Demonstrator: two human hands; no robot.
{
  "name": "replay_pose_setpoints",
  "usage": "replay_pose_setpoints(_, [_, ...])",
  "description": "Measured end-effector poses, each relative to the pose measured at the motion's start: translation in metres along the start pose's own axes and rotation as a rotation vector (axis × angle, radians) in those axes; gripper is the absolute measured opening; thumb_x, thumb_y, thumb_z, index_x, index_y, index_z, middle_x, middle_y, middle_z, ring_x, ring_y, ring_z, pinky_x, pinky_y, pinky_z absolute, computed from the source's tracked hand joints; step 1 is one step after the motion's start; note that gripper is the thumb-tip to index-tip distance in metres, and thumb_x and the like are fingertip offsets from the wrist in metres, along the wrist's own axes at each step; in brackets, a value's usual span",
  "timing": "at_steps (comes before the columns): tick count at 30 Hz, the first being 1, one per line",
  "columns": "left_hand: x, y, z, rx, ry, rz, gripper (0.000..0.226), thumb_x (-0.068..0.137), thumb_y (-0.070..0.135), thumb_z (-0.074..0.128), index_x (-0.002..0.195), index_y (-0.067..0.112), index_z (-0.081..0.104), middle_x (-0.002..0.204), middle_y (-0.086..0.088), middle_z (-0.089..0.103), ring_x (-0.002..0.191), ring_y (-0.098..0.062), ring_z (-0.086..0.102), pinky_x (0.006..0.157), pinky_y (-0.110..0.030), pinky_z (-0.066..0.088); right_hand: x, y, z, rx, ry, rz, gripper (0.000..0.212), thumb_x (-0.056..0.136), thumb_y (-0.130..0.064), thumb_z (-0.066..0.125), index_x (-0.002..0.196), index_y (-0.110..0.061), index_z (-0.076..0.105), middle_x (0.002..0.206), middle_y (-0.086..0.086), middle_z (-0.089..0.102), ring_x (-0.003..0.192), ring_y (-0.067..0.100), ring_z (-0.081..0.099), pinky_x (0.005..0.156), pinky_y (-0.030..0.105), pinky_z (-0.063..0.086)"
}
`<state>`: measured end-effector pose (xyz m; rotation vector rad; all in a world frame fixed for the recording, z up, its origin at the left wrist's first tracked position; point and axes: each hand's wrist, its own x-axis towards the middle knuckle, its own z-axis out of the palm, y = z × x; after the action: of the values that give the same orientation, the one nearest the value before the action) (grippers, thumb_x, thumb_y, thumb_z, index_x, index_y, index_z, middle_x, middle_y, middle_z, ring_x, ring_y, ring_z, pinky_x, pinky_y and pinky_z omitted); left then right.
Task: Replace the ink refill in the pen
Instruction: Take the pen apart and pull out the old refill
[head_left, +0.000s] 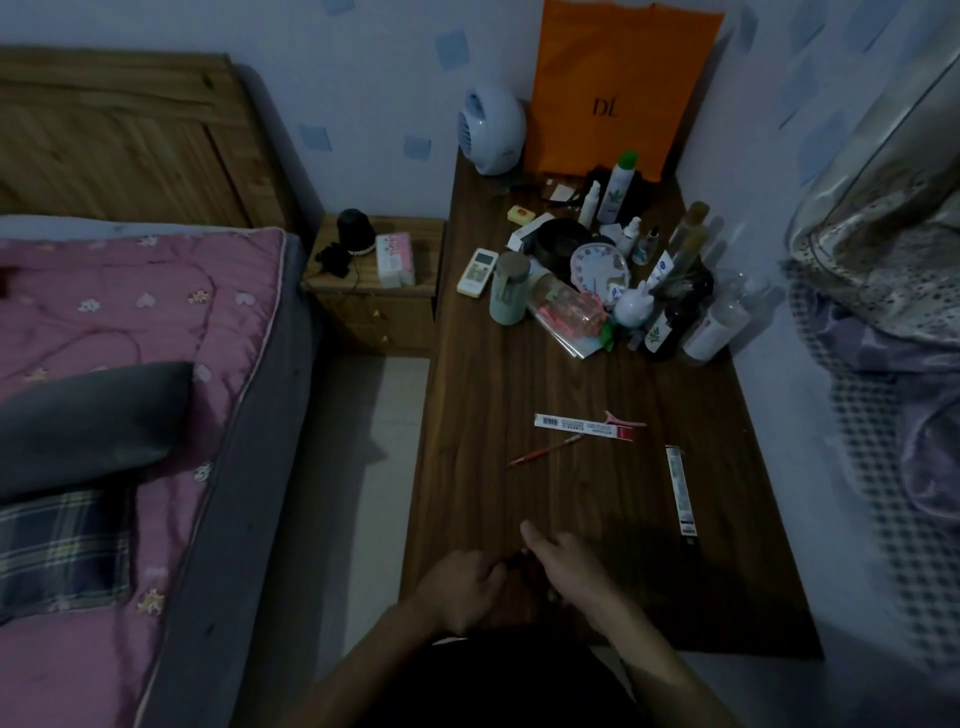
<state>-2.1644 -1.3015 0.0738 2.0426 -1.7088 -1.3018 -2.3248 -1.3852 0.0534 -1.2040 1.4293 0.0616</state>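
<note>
Both hands meet over the near edge of the dark wooden table (571, 374). My left hand (460, 584) and my right hand (563, 564) are closed on a small dark pen (519, 558), mostly hidden between the fingers. A thin red refill (545, 451) lies loose on the table farther out. Beyond it lies a white and red refill packet (584, 426), with a pink clip (621, 418) touching it. A second long packet (680, 496) lies to the right.
The far half of the table is crowded with bottles (618, 187), a green cup (509, 288), a remote (477, 273), a small fan (491, 130) and an orange bag (618, 83). A bed (130, 364) and a nightstand (374, 280) stand on the left, fabric (883, 338) on the right.
</note>
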Motion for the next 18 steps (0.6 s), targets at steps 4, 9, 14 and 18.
replay_pose_setpoints(4, [-0.003, -0.005, 0.001, 0.146, 0.003, 0.088, 0.044, 0.102, 0.047, 0.028, 0.121, 0.021, 0.057, 0.111, -0.018, 0.07, 0.102, -0.037, 0.064, 0.083, -0.043, 0.051, -0.001, 0.006, 0.019, 0.202, -0.01, 0.043, 0.046, 0.089, -0.061, 0.057, 0.086, -0.018, 0.071, 0.052, -0.004, 0.061, 0.042, 0.01, 0.054, 0.042, 0.02, 0.035])
replay_pose_setpoints(9, [0.0, 0.004, 0.001, 0.032, 0.001, 0.071, 0.043, 0.103, 0.042, 0.029, 0.116, 0.013, 0.059, 0.111, -0.021, 0.069, 0.103, -0.037, 0.064, 0.084, -0.041, 0.049, 0.003, 0.006, 0.03, 0.349, 0.121, -0.025, 0.035, 0.092, -0.048, 0.062, 0.074, -0.019, 0.069, 0.055, -0.003, 0.056, 0.046, 0.009, 0.05, 0.048, 0.026, 0.037])
replay_pose_setpoints(14, [0.006, 0.014, 0.0, -0.098, -0.027, 0.04, 0.041, 0.104, 0.038, 0.035, 0.093, 0.008, 0.061, 0.094, -0.023, 0.069, 0.087, -0.034, 0.064, 0.064, -0.027, 0.032, 0.007, 0.009, 0.033, 0.357, 0.24, -0.099, 0.042, 0.095, -0.037, 0.055, 0.057, -0.02, 0.063, 0.05, -0.009, 0.053, 0.057, 0.014, 0.052, 0.06, 0.033, 0.039])
replay_pose_setpoints(18, [0.005, -0.003, 0.001, -0.169, -0.045, -0.046, 0.042, 0.103, 0.04, 0.036, 0.082, 0.016, 0.062, 0.083, -0.017, 0.067, 0.08, -0.028, 0.063, 0.059, -0.024, 0.028, 0.016, 0.014, 0.001, 0.477, 0.354, 0.087, 0.031, 0.097, -0.036, 0.054, 0.075, -0.017, 0.066, 0.059, -0.003, 0.055, 0.053, 0.015, 0.051, 0.05, 0.029, 0.039])
